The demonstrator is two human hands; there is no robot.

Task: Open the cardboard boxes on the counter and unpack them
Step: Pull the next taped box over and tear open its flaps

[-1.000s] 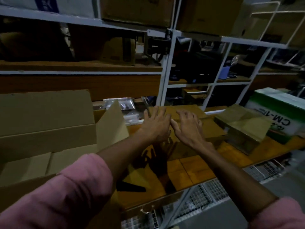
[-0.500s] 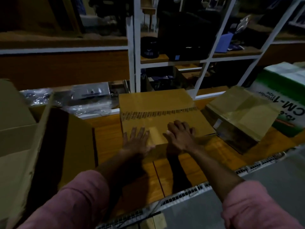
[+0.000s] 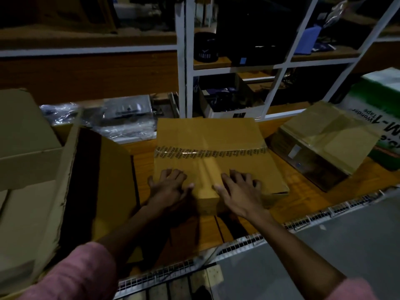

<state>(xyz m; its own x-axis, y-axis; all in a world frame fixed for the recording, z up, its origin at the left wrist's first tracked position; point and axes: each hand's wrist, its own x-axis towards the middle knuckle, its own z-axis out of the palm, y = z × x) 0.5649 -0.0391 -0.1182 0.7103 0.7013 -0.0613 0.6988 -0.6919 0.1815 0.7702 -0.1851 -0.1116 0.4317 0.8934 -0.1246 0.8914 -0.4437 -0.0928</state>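
Note:
A flat brown cardboard box (image 3: 207,137), sealed across its top with printed tape (image 3: 212,153), lies in the middle of the wooden counter (image 3: 142,152). My left hand (image 3: 167,187) rests on the box's near left corner, fingers bent over the top. My right hand (image 3: 240,188) lies on the near edge to the right, fingers spread on the lid. A smooth strip of tape runs between the two hands down the front. A second taped box (image 3: 324,139) sits tilted to the right.
A large open cardboard box (image 3: 32,169) with a raised flap fills the left side. Plastic-wrapped items (image 3: 121,118) lie behind it. A green and white carton (image 3: 381,109) stands at the far right. White shelving (image 3: 184,61) rises behind; a wire rack edge (image 3: 238,243) borders the counter.
Both hands came down from above the counter onto the near edge of the middle box and have spread slightly apart. The camera tilted down and closer.

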